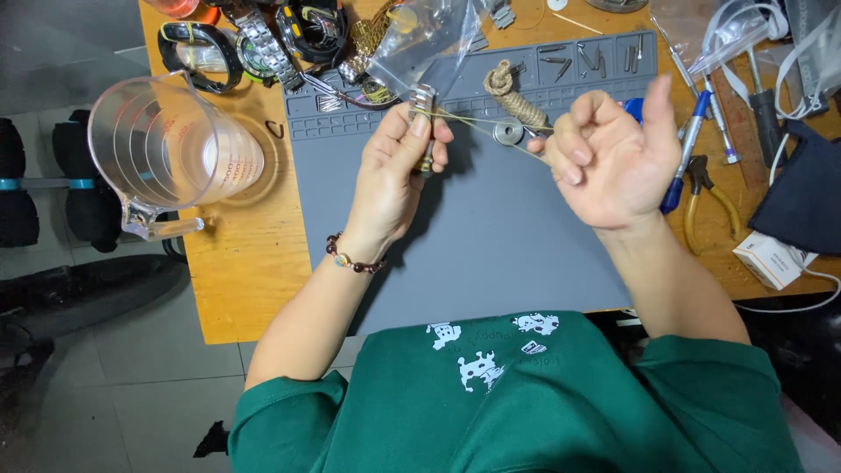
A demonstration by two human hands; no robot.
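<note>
Head view: my left hand (399, 171) pinches a small metal watch band piece (423, 109) above the grey mat (491, 236); my right hand (609, 153) clenches a taut thin cord (477, 123). Pulling harder could snap it or slip the piece free.

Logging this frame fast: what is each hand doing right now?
Left hand: closed on a small metal piece with thin cord tied to it.
Right hand: fingers curled, pulling the cord taut.
</note>
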